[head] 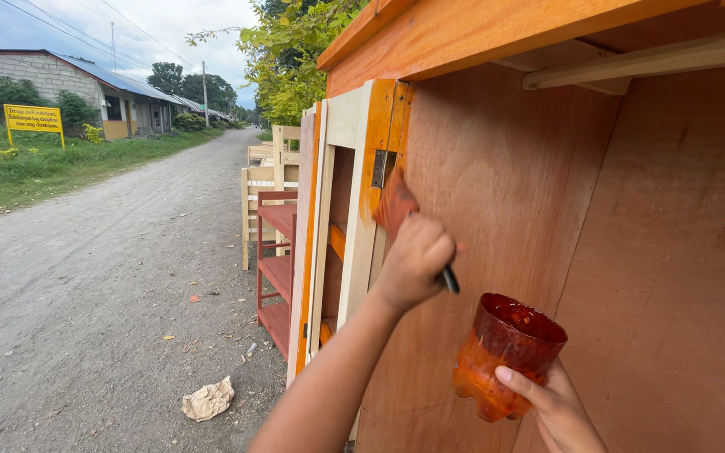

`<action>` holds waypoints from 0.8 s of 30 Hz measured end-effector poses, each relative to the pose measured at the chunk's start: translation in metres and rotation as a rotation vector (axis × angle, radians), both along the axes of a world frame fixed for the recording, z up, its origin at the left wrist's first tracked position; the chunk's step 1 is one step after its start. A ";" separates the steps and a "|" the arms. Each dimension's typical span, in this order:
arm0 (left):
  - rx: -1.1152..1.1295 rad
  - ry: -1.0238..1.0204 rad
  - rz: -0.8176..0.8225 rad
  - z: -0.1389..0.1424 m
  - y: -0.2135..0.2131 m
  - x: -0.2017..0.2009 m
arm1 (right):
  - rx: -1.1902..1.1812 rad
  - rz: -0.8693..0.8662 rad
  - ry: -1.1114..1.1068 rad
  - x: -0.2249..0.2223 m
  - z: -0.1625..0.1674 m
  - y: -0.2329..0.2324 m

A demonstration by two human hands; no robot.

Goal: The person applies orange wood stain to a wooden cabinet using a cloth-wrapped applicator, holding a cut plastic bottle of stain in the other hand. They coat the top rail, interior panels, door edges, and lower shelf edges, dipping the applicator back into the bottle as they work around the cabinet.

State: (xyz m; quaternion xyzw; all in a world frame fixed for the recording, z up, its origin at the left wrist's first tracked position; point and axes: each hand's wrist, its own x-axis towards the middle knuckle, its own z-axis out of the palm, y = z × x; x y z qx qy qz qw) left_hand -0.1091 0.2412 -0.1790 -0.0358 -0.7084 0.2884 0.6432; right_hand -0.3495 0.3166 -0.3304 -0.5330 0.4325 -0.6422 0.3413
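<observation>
In the head view, the left hand (417,260) is closed in a fist around the dark handle of a paintbrush (396,210), whose stain-soaked, reddish bristles press against the edge of the cabinet's open door frame (362,210), just below a small metal hinge (378,168). The handle's black end sticks out under the fist. The right hand (560,411), low in the picture, grips a cut-off clear plastic bottle bottom (505,356) used as a cup, coated inside and out with orange-red stain; the fingers wrap its lower side, and it is held upright in front of the cabinet's inner wall.

The large plywood cabinet (631,252) fills the right half, its panels stained orange-brown, with a pale bare wooden batten (648,63) under its top. The open door shows unpainted light wood beside orange-stained strips. Beyond it stand a small red wooden shelf unit (277,268) and pale unfinished wooden frames (262,180). A crumpled tan paper scrap (209,398) lies on the gravel road (86,277), which runs past a yellow sign (33,118) on grass.
</observation>
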 end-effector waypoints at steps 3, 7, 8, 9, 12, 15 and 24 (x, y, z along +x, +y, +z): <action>0.044 -0.025 0.017 -0.038 0.008 0.004 | 0.058 0.014 -0.004 0.005 0.000 -0.001; 0.069 -0.020 0.027 -0.047 0.013 0.005 | 0.148 -0.050 0.026 0.004 0.003 0.009; 0.070 0.011 0.027 -0.040 0.013 0.004 | 0.163 -0.053 0.026 0.003 0.004 0.013; 0.067 0.039 0.027 -0.027 0.012 0.004 | 0.175 -0.056 0.023 0.003 0.006 0.017; 0.056 0.201 -0.044 0.021 0.008 0.000 | 0.044 0.031 0.040 0.004 0.010 0.030; 0.036 0.318 -0.119 0.048 0.005 -0.004 | -0.019 0.052 0.055 0.012 0.014 0.033; 0.152 0.280 -0.082 -0.012 0.000 0.013 | -0.061 0.127 0.058 0.051 0.022 0.025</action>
